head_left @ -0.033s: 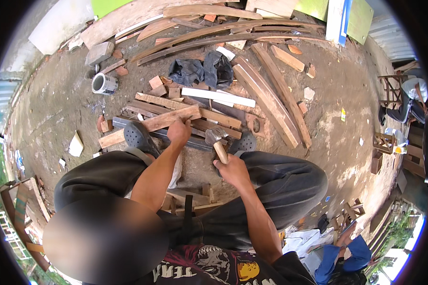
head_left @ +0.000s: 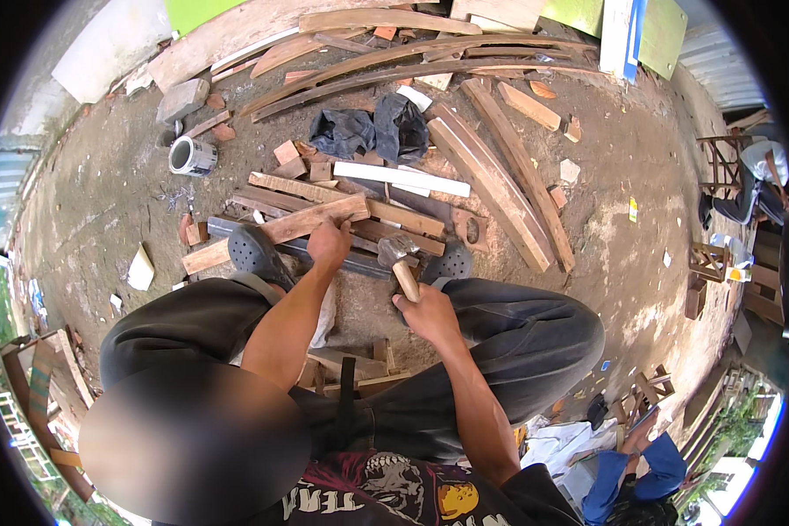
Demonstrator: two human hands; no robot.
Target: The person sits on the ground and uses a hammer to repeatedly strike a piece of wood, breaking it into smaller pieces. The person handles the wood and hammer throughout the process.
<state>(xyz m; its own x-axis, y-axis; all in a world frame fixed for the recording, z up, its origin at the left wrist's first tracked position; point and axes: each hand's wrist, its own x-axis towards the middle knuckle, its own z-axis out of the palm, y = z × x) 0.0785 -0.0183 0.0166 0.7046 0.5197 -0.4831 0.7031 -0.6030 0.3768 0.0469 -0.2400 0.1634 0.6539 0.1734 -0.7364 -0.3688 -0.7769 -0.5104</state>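
My left hand (head_left: 329,241) presses down on a long wooden strip (head_left: 276,230) that lies across a dark metal bar (head_left: 342,261) on the ground. My right hand (head_left: 425,311) grips the wooden handle of a hammer (head_left: 399,259). Its metal head hovers just right of my left hand, over the bar. My feet in dark perforated clogs (head_left: 250,250) stand on either side of the work. I sit low on a small wooden stool (head_left: 359,364), knees apart.
More wooden strips and offcuts (head_left: 394,215) lie beyond the bar, with a white strip (head_left: 403,178), dark cloth (head_left: 373,131), a tin can (head_left: 191,156) and long planks (head_left: 491,175). A person in blue (head_left: 640,473) crouches at lower right. Small wooden frames (head_left: 706,263) stand at the right.
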